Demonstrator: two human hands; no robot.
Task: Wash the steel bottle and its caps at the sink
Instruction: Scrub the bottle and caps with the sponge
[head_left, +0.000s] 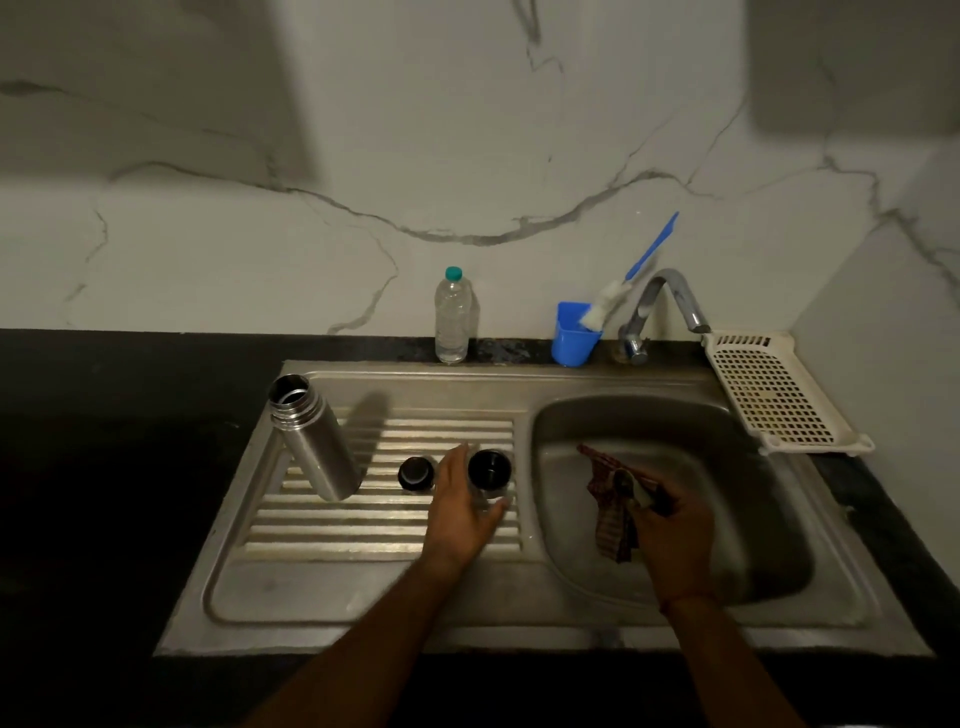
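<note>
Washing looks barely begun. The uncapped steel bottle (317, 441) stands at the drainboard's (384, 525) far left corner, with the small cap (415, 473) and cup cap (489, 467) near its right edge. The left hand (462, 509), fingers loosely spread, flanks the cup cap. The right hand (670, 525) pinches a checked cloth (608, 499) over the basin (727, 467).

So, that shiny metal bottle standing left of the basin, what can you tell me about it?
The steel bottle is a plain cylinder of brushed silver metal with a threaded neck and an open, uncapped mouth. Its base sits on the ridged draining board, and it looks tilted up-left in this wide view. A small dark cap lies just right of its base, apart. Neither the left hand nor the right hand, which holds a cloth, touches it.
</note>
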